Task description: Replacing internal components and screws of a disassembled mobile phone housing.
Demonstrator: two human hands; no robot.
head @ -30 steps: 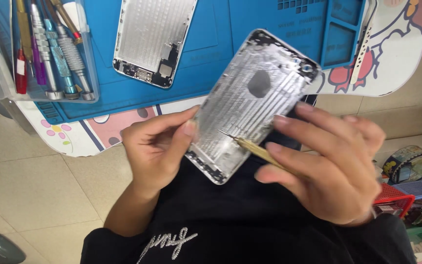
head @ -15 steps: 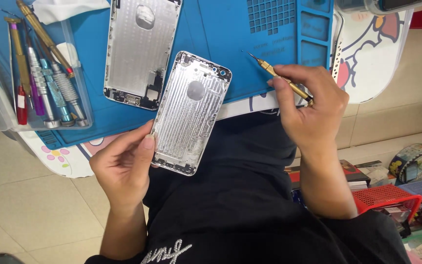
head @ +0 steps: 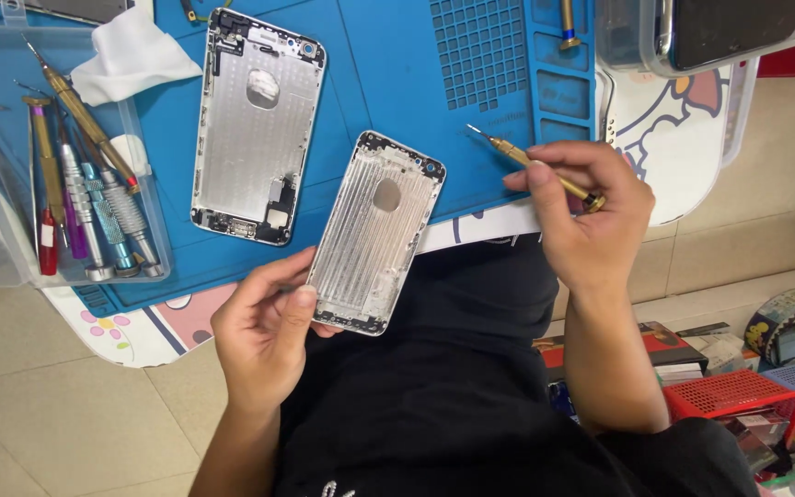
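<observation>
My left hand (head: 264,336) grips the lower end of a bare silver phone housing (head: 376,232), its ribbed inside facing up, held over the front edge of a blue work mat (head: 388,83). My right hand (head: 581,216) holds a slim gold screwdriver (head: 535,168) over the mat's right side, tip pointing up-left and clear of the housing. A second silver phone housing (head: 257,124), with small parts at its lower end, lies flat on the mat beyond my left hand.
A clear plastic tray (head: 57,147) at the left holds several screwdrivers and a white tissue (head: 131,57). A clear box (head: 701,37) with a dark device stands at the top right. Red basket (head: 738,396) and clutter sit on the floor at the right.
My left hand lowered the housing from close to my face down to the mat's edge. My right hand drew the screwdriver off the housing and out to the right.
</observation>
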